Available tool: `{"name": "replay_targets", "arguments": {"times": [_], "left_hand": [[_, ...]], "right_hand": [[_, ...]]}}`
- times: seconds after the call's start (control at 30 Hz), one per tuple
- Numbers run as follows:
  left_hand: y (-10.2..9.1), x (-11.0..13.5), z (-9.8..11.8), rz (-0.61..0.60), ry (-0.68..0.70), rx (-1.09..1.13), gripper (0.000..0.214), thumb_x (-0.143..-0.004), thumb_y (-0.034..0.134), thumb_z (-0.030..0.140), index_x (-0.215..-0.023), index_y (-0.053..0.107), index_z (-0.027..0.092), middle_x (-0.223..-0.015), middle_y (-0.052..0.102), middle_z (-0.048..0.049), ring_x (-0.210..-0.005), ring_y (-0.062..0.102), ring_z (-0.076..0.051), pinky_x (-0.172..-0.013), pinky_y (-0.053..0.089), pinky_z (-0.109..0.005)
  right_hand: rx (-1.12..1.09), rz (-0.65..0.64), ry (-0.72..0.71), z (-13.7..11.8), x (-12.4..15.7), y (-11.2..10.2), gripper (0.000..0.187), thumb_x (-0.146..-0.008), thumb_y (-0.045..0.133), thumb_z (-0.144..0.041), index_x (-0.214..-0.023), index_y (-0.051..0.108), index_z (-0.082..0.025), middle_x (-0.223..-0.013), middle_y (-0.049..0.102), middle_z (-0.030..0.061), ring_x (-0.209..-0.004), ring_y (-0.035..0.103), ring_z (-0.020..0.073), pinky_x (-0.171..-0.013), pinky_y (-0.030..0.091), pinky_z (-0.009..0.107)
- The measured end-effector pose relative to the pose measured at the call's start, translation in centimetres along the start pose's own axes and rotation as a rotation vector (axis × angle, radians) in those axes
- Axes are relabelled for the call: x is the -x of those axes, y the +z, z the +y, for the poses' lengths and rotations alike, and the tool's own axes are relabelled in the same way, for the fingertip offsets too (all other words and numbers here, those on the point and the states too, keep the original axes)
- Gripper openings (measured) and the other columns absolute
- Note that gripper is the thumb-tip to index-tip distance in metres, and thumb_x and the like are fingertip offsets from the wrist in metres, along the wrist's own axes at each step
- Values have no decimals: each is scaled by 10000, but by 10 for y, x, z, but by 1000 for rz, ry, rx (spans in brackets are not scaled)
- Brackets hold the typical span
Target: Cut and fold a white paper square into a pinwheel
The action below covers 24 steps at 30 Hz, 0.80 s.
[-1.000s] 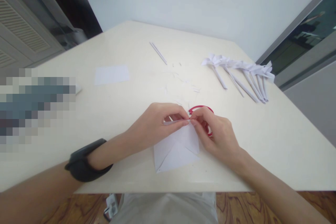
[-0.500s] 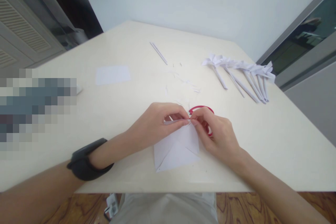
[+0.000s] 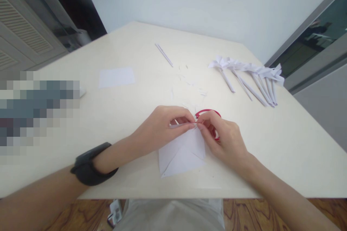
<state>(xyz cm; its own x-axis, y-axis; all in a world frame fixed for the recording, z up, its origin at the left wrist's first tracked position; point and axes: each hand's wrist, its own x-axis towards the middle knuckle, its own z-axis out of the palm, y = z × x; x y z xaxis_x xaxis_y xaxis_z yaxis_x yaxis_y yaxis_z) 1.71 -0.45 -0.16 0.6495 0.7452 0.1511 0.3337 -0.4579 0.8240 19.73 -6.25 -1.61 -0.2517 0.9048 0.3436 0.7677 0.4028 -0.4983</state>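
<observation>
A square sheet of white paper (image 3: pixel 184 157) with diagonal creases or cuts lies near the table's front edge. My left hand (image 3: pixel 168 126) pinches its far edge between thumb and fingers. Close beside those fingertips, my right hand (image 3: pixel 221 133) pinches the same edge, thumb and forefinger together. The fingertips of both hands nearly meet, and what exactly lies between them is partly hidden. Red-handled scissors (image 3: pixel 208 110) rest on the table behind and under my right hand, their blades mostly out of sight.
Several paper pinwheels on rolled paper sticks (image 3: pixel 249 68) lie in a row at the back right. Thin paper rolls (image 3: pixel 164 55) and small paper scraps (image 3: pixel 187 81) are beyond my hands. A flat paper piece (image 3: pixel 116 77) lies on the left, near a pixelated area.
</observation>
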Motion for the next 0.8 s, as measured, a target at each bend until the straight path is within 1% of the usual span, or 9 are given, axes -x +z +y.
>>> {"name": "replay_targets", "arguments": {"times": [0.17, 0.3, 0.37, 0.57, 0.7, 0.8], "left_hand": [[-1, 0, 0, -10, 1, 1, 173, -850, 529, 314, -847, 666, 208, -857, 694, 13, -788, 628, -134, -694, 493, -232], [-2, 0, 1, -14, -9, 3, 158, -848, 531, 292, -855, 666, 210, -857, 693, 14, -787, 627, -133, -694, 489, -230], [-2, 0, 2, -5, -11, 9, 163, -849, 529, 299, -848, 664, 209, -851, 693, 14, -783, 627, -134, -695, 491, -232], [-3, -1, 6, -39, -40, 1, 186, -848, 531, 335, -867, 660, 202, -865, 690, 5, -787, 623, -141, -707, 493, -243], [0, 0, 3, -25, -36, 39, 204, -843, 536, 368, -849, 651, 200, -837, 683, 9, -755, 620, -137, -679, 485, -238], [-1, 0, 1, -20, -46, 76, 190, -843, 541, 352, -830, 647, 194, -817, 677, 14, -758, 619, -134, -682, 477, -229]], "right_hand": [[8, 7, -6, 1, 0, 0, 65, -900, 431, -197, -925, 491, -195, -669, 591, -20, -542, 502, 103, -513, 364, 215], [17, 24, -16, 3, -1, 0, 62, -907, 434, -201, -933, 490, -199, -701, 601, -24, -543, 508, 94, -517, 362, 210], [16, 32, -19, 3, -1, 0, 61, -908, 437, -201, -936, 491, -201, -705, 605, -24, -548, 515, 95, -520, 364, 210], [-2, 42, -18, 4, -1, 0, 38, -905, 463, -227, -908, 491, -201, -696, 615, -27, -541, 520, 92, -511, 359, 206], [-30, 37, 13, 3, -1, -1, 63, -904, 482, -250, -873, 498, -197, -667, 601, -39, -522, 504, 81, -494, 343, 199], [-104, 35, 36, 2, -2, -2, 55, -898, 500, -243, -876, 520, -197, -640, 588, -52, -527, 506, 70, -503, 346, 188]]}}
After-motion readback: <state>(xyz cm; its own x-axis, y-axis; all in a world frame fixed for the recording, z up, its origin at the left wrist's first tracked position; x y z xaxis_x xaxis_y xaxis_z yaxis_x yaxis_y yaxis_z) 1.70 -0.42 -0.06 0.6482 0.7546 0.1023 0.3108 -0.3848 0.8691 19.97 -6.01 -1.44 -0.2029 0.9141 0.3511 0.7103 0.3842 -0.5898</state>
